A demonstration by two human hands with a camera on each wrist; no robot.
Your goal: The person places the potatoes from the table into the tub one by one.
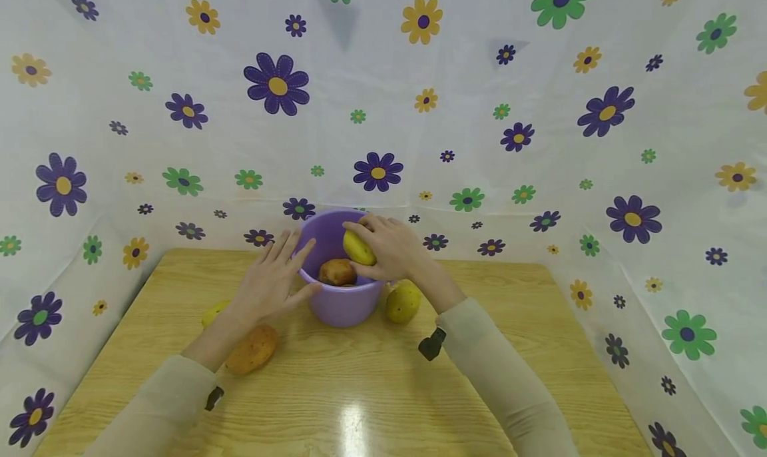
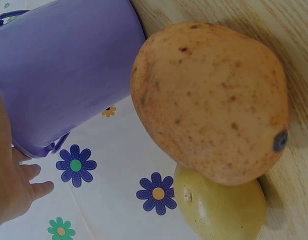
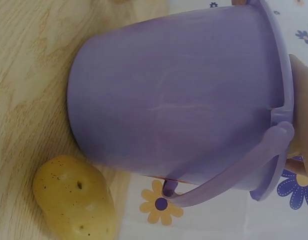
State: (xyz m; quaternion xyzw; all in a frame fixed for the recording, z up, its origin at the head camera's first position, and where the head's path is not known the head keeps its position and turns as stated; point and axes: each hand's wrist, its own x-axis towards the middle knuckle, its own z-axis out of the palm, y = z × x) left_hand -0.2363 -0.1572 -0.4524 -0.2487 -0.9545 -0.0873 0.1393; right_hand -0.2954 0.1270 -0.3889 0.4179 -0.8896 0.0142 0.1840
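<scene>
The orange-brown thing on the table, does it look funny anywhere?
Yes: the orange-brown thing has a black patch at one end, much darker than the rest. I can't tell if it's damage.

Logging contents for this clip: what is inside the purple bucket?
A brown potato shows inside the purple bucket; the right hand holds a yellow potato at its mouth. The front wall hides the bottom, so what lies deeper is hidden.
</scene>
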